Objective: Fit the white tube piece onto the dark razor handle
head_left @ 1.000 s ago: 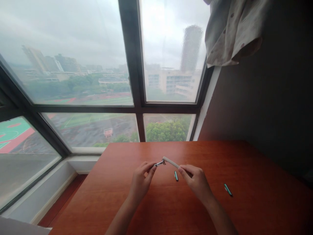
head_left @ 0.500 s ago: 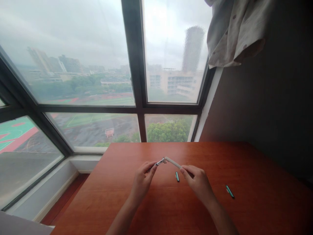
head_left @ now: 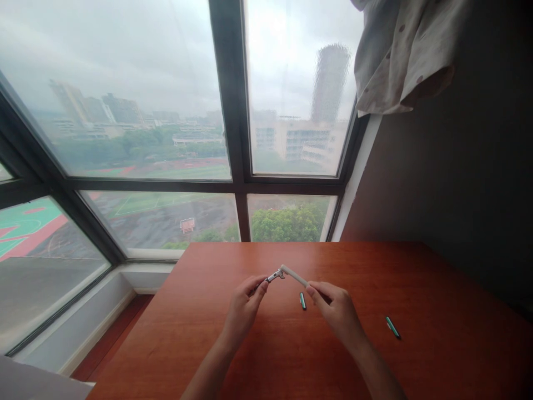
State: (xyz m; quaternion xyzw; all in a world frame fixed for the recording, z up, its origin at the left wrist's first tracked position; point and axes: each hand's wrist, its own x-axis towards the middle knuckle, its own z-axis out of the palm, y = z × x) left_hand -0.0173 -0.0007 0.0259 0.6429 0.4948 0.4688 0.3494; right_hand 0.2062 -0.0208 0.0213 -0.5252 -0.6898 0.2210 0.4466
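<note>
My left hand (head_left: 245,303) is closed round a slim silver and dark handle (head_left: 274,275), which looks like a razor handle with no blade head on it. Between the thumb and fingers of my right hand (head_left: 335,305) is a pale grey stick (head_left: 294,274). Its far tip meets the end of the silver handle, touching or very close, above the table. Just left of my right hand, a small green and black piece (head_left: 302,300), like a razor cartridge, lies on the tabletop. A similar green piece (head_left: 392,327) lies farther right.
The reddish-brown wooden table (head_left: 200,322) extends to a large window with dark frames (head_left: 239,166). A light buttoned shirt (head_left: 400,61) hangs at the upper right, by a dark wall (head_left: 470,183).
The hands and both held things stay almost in place. The view shifts very slightly; the stick's tip still sits at the end of the silver handle.
</note>
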